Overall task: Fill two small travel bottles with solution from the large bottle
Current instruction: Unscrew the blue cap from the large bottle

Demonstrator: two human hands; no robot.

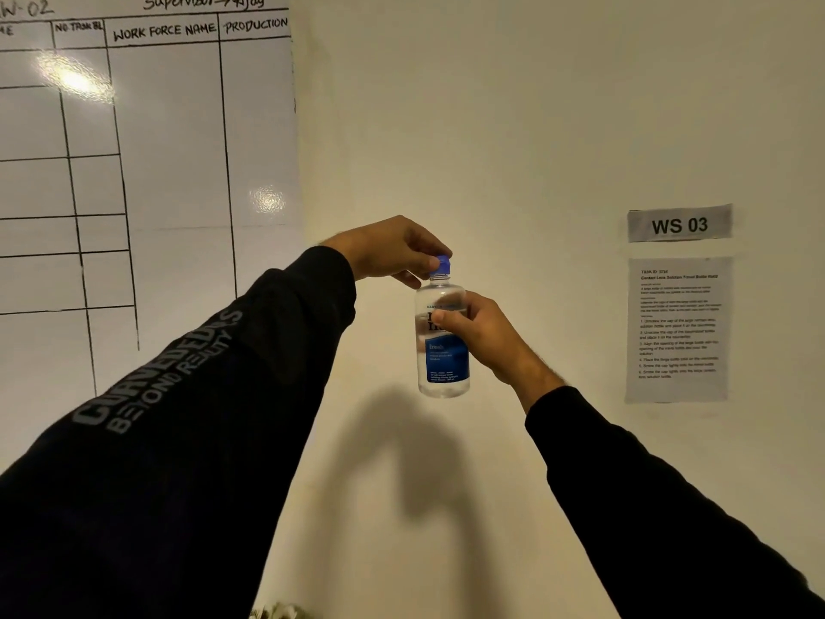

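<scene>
The large clear bottle (442, 377) with a blue label is held upright in the air in front of a cream wall. My right hand (486, 337) wraps around its middle from the right. My left hand (388, 252) reaches in from the upper left, its fingertips pinched on the blue cap (441, 264) at the bottle's top. Both arms wear black sleeves. No small travel bottles appear in view, and no table is visible.
A whiteboard (169, 149) with a hand-drawn grid covers the wall at the left. At the right hang a "WS 03" sign (679, 224) and a printed instruction sheet (677, 328). The bottle's shadow falls on the wall below it.
</scene>
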